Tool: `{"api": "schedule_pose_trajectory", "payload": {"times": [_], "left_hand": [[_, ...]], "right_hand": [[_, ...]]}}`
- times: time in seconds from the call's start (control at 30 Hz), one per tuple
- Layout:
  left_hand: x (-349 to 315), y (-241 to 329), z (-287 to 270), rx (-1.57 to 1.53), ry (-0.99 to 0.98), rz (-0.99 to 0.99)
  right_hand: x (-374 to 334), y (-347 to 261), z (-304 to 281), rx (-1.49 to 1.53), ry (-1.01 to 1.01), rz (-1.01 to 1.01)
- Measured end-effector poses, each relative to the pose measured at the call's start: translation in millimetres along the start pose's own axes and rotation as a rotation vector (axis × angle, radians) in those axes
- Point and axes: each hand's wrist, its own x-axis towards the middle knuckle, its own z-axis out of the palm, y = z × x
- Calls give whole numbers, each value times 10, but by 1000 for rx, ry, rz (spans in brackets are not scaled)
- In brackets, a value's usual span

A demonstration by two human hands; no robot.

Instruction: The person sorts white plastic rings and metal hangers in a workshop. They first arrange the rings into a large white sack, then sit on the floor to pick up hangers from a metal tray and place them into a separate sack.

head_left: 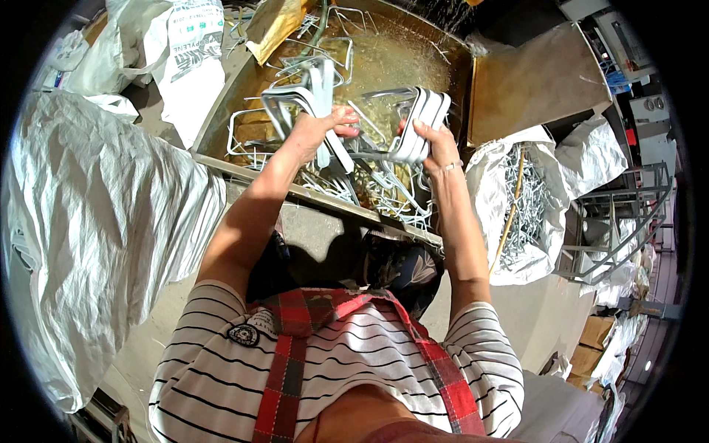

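Note:
My left hand (316, 135) is closed around a bundle of silvery bent metal brackets (322, 87), some of them blurred. My right hand (441, 146) grips a nested stack of U-shaped metal brackets (427, 107), its thumb across their flat faces. Both bundles are held above a metal trough (295, 190) of brownish, bubbling water, with a small gap between my hands. Several loose metal brackets (343, 59) lie in the trough, and more are heaped beneath my hands, partly hidden by them.
A white woven sack (111, 207) spreads along the left. At the right, an open white sack (484, 173) holds many thin metal pieces (526, 207) and a yellowish stick (511, 214). A brown board (539, 81) slopes beside the trough. A yellow sack (275, 29) rests on its far-left edge.

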Motion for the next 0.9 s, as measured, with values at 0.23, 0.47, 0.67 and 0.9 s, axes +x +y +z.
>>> {"api": "schedule_pose_trajectory", "payload": {"times": [0.23, 0.47, 0.67, 0.9], "left_hand": [[5, 240, -25, -728, -163, -185], [-20, 264, -88, -552, 80, -199], [-156, 412, -2, -524, -109, -210], [-450, 556, -98, -850, -504, 27]], "right_hand": [[-451, 103, 480, -1073, -529, 53], [-359, 384, 351, -1291, -643, -78], [154, 274, -230, -1000, 104, -258], [62, 511, 553, -73, -350, 343]]}}
